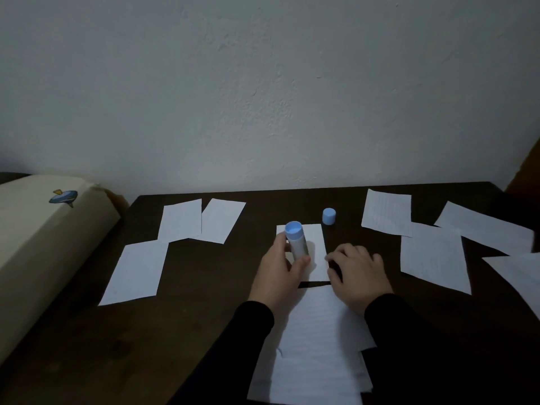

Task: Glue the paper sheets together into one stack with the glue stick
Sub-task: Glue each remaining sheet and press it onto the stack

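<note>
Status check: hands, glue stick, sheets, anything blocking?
Left hand grips glue stick, uncapped, over centre sheet. Right hand rests on that sheet's right edge. Cap stands apart behind; nothing blocking.

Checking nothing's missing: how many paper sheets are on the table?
9 visible: three far left, four right, one under the hands, one nearest, possibly stacked.

On the counter (204, 287) a small sheet (317, 247) lies at centre, the glue stick (296, 244) over its left part. The cap (329, 216) stands at 1 o'clock. Loose sheets lie at 10 o'clock (181, 219) and 3 o'clock (434, 255); a larger sheet (315, 346) lies at 6 o'clock.
</note>
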